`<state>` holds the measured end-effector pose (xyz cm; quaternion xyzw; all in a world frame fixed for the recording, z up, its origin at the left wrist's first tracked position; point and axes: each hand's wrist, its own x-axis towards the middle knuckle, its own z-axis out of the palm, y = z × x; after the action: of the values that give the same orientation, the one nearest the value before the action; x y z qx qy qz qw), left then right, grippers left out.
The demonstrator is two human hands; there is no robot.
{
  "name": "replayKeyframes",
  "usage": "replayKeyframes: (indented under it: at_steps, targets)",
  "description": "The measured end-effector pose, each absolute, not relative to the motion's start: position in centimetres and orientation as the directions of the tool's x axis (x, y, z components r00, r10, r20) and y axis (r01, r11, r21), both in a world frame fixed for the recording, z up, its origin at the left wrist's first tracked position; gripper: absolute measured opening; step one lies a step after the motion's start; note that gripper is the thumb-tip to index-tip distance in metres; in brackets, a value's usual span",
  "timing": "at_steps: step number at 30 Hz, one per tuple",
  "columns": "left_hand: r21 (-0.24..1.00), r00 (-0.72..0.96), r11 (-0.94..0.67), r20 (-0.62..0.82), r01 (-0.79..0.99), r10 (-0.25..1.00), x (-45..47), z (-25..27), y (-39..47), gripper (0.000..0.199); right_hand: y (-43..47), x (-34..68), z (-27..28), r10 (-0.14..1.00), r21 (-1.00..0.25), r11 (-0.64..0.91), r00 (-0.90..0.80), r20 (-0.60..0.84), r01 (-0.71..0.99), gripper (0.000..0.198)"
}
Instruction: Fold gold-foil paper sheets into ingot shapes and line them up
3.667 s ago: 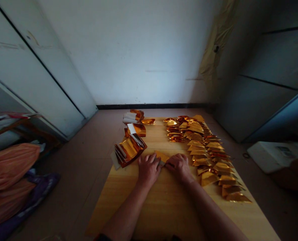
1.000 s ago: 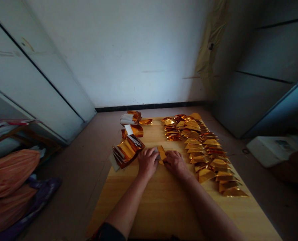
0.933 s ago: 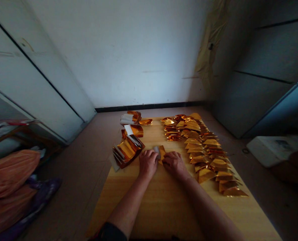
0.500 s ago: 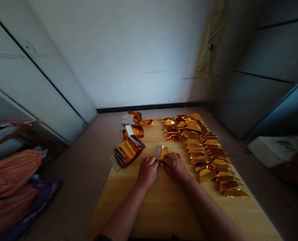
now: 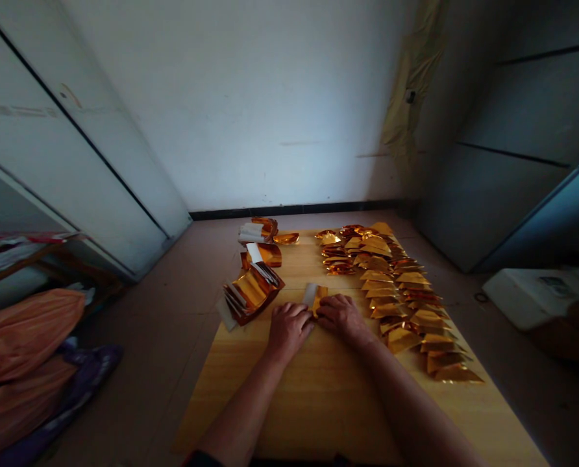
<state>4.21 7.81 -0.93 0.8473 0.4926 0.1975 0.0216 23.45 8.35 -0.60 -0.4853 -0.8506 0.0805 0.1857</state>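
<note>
The left hand [image 5: 289, 328] and right hand [image 5: 341, 316] rest half-curled fingers on the near end of a gold-and-grey strip [image 5: 319, 296]; whether they pinch it is unclear. Curled sheets [image 5: 252, 290] flank the left fingers, folded gold pieces [image 5: 380, 285] the right.

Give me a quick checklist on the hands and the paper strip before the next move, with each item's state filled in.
1. Left hand at the paper strip: ok, fingertips at its near end.
2. Right hand at the strip: ok, fingers at its near end, on the right side.
3. Far end of the strip uncovered: ok, grey and gold bands both show.
4. Near edge lined up: cannot tell, fingers cover it.
5. Nearest sheet stack squared up: not ok, its sheets are curled and fanned.
6. Folded gold pieces clear of the right forearm: cannot tell, they nearly meet in this view.
</note>
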Motion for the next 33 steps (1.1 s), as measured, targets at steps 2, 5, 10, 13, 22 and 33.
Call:
replayKeyframes:
  at_steps: [2,5,10,13,22,33]
  targets:
    - [0.223,0.435,-0.513,0.32,0.829,0.842,4.3,-0.9,7.8,0.016,8.6,23.4,-0.8,0.854,-0.313,0.517,-0.459,0.244,0.797,0.019]
    - [0.209,0.438,-0.522,0.34,0.827,0.832,4.5,-0.8,7.8,0.013,8.7,23.3,-0.8,0.853,-0.313,0.518,-0.456,0.254,0.796,0.019]
    - [0.179,0.434,-0.531,0.393,0.828,0.811,4.7,-0.7,7.8,0.012,8.6,23.6,-0.4,0.852,-0.336,0.521,-0.459,0.25,0.784,0.02]
    - [0.178,0.428,-0.527,0.402,0.831,0.81,4.7,-0.7,7.8,0.015,8.5,24.1,-0.6,0.835,-0.36,0.549,-0.488,0.252,0.754,0.023]
    - [0.206,0.4,-0.509,0.405,0.836,0.822,4.7,-0.8,7.9,0.017,9.0,23.8,-1.0,0.858,-0.365,0.511,-0.434,0.276,0.778,0.016]
    - [0.222,0.445,-0.528,0.332,0.82,0.832,3.8,-0.6,6.7,0.026,9.5,23.9,-1.6,0.856,-0.411,0.516,-0.427,0.293,0.752,0.013]
